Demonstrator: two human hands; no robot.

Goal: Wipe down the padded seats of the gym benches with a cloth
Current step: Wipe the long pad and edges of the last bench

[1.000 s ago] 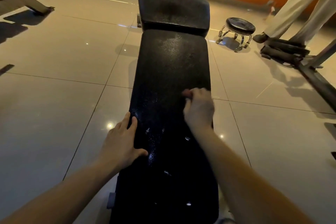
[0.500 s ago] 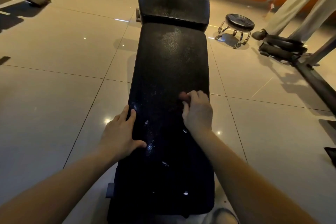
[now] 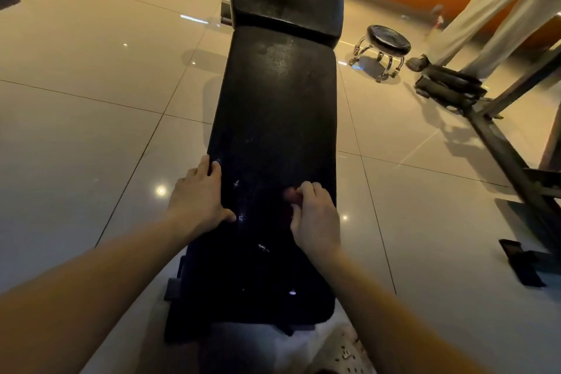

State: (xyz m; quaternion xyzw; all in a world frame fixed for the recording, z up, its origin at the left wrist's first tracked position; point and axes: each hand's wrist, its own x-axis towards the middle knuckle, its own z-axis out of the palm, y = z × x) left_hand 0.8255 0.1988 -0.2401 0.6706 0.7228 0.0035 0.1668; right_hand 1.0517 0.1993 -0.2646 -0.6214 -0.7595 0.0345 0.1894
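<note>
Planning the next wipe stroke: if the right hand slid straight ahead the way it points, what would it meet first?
The right hand points up the long pad; the way looks free along it until the raised smaller pad at the far end, probably the first stop.

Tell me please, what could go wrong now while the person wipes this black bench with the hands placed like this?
1. The right hand bunches the cloth so small that only a reddish bit shows; it may miss patches, such as the smudges on the bench pad farther away.
2. Wet specks glint beside the left hand, which rests on the pad's edge; it could slip if leaned on.
</note>
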